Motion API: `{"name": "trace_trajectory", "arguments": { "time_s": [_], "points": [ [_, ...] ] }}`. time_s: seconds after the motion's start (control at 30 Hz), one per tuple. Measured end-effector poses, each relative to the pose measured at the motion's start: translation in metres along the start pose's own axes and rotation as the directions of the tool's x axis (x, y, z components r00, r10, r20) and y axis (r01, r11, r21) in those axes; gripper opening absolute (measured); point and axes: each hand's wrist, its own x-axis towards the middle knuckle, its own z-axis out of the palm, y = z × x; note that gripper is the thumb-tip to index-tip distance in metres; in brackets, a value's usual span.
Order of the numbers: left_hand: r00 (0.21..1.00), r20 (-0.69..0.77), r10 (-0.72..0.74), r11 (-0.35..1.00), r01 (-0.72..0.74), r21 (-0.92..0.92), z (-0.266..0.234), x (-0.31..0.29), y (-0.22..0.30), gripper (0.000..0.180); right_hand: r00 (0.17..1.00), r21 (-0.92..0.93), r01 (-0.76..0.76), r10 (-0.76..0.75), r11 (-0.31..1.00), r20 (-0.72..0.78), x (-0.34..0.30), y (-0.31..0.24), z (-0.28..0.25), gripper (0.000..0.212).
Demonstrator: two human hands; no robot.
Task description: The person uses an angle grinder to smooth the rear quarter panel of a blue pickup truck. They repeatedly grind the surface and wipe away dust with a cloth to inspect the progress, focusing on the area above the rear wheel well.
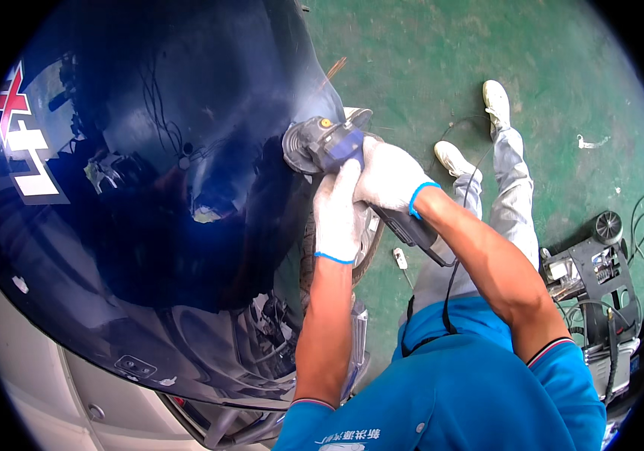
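Over green floor (412, 60), both gloved hands, left (337, 214) and right (390, 177), are closed around an angle grinder (329, 143), best kept flat against the dark-blue body panel (149, 188).

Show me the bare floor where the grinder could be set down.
The green floor is bare beyond the white shoes, up to the dark blue vehicle panel. A smaller patch lies between the wheel and the grey trouser leg, apart from a small white object. It is crowded at right around the machine and its cables.
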Motion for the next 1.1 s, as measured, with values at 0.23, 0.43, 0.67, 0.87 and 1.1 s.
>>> {"name": "trace_trajectory", "arguments": {
  "time_s": [0.23,0.43,0.67,0.87,1.1],
  "points": [
    [0.995,-0.063,-0.077,0.995,0.073,-0.071,-0.002,-0.038,-0.054,0.047,0.997,-0.061,-0.060,0.062,0.996,0.042,-0.043,0.031,0.018,0.056],
    [0.993,0.027,-0.118,0.993,0.118,-0.021,0.000,-0.033,-0.073,0.046,0.989,0.079,-0.127,0.132,0.989,-0.063,-0.058,0.060,0.028,0.057],
    [0.984,0.000,-0.176,0.984,0.176,0.042,-0.008,-0.036,-0.079,0.058,0.994,0.111,-0.106,0.107,0.988,0.001,-0.062,0.073,0.046,0.047],
    [0.998,-0.055,-0.024,0.987,0.033,0.157,-0.015,-0.030,-0.048,0.050,1.000,0.134,0.000,-0.001,0.991,0.013,-0.045,0.041,0.040,0.040],
    [0.995,-0.019,-0.103,0.993,0.104,0.063,-0.010,-0.021,-0.032,0.051,0.999,0.071,-0.015,0.013,0.997,0.037,-0.040,0.023,0.019,0.041]
  ]
}}
